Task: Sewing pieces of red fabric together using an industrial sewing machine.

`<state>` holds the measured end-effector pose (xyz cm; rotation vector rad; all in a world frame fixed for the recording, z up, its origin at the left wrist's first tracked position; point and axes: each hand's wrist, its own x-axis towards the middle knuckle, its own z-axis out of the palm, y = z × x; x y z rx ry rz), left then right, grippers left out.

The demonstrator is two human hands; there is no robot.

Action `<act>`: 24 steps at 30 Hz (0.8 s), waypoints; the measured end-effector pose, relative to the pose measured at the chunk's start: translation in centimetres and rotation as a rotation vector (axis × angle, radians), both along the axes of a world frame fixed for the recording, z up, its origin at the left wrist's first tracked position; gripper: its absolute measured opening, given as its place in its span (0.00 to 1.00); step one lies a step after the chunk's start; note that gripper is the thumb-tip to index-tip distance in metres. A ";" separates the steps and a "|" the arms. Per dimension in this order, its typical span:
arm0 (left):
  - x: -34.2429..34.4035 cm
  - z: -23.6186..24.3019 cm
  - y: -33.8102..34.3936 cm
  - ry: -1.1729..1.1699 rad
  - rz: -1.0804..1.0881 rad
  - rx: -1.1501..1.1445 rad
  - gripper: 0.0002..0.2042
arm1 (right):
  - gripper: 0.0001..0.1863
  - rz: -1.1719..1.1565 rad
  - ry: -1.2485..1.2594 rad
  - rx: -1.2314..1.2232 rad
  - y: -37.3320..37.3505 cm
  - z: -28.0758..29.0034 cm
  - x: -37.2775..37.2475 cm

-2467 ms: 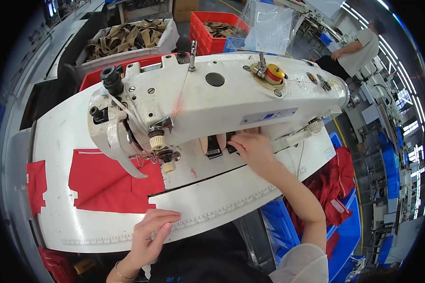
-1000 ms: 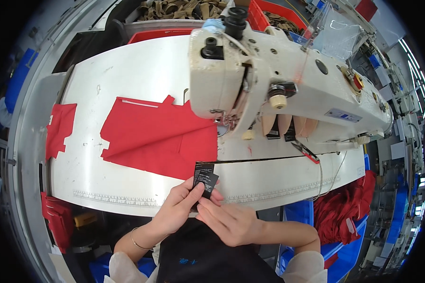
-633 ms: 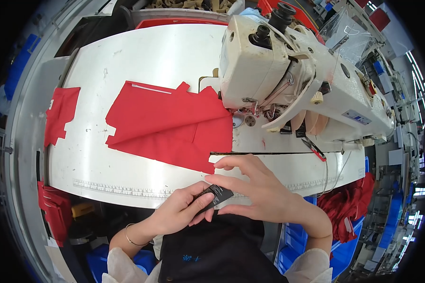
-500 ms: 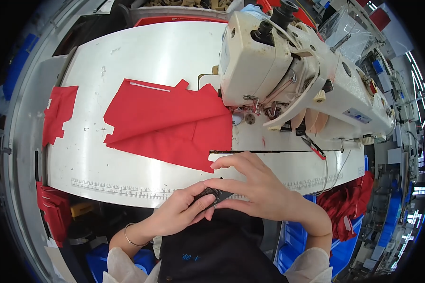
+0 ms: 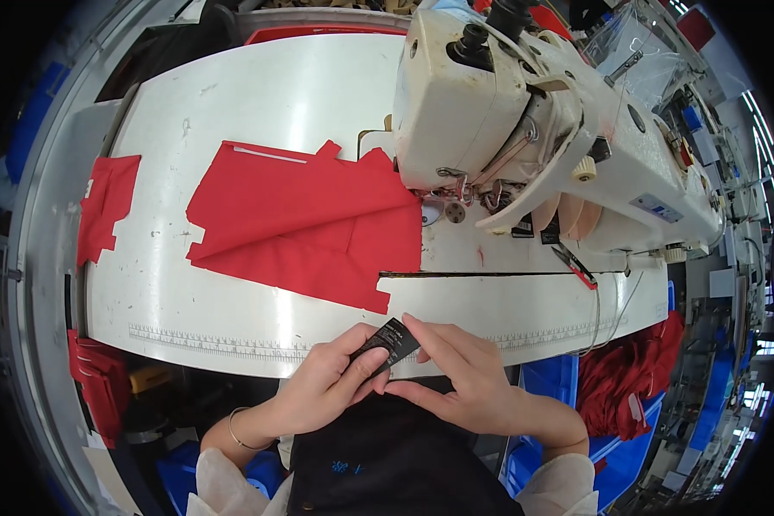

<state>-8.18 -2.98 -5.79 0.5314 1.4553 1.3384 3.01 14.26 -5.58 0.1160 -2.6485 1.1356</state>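
From here, the left hand (image 5: 331,378) pinches a black label (image 5: 394,342); the right hand (image 5: 464,378), fingers parted, is at its end. Red cloth (image 5: 305,228) lies on the counter (image 5: 232,95).

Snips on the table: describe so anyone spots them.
Find the white sewing machine on the white table. In front of its arm, up and right of the right hand, the snips lie near the right end of the dark slot. Their red handle sets them apart from black tags behind.
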 end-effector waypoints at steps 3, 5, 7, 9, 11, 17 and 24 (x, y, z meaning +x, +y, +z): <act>0.1 0.0 0.2 -0.015 -0.012 -0.005 0.09 | 0.35 -0.024 0.033 -0.031 0.0 -0.3 0.2; 0.2 0.0 0.3 -0.014 -0.008 -0.014 0.09 | 0.35 -0.002 0.029 -0.016 0.0 -0.4 0.3; 0.2 -0.1 0.3 -0.008 -0.013 -0.012 0.09 | 0.34 -0.009 0.054 -0.033 0.1 -0.3 0.2; 0.2 -0.2 0.3 -0.004 -0.018 -0.007 0.09 | 0.34 -0.016 0.078 -0.049 0.1 -0.3 0.2; 0.2 -0.3 0.4 0.019 -0.015 0.003 0.09 | 0.33 -0.004 0.059 -0.024 0.0 -0.6 0.3; -0.6 0.0 0.1 0.005 -0.035 -0.005 0.09 | 0.26 0.085 0.280 0.170 2.2 -0.5 -0.5; -2.7 0.1 0.3 -0.174 -0.104 -0.041 0.08 | 0.11 0.380 0.542 0.523 3.7 -0.3 -2.3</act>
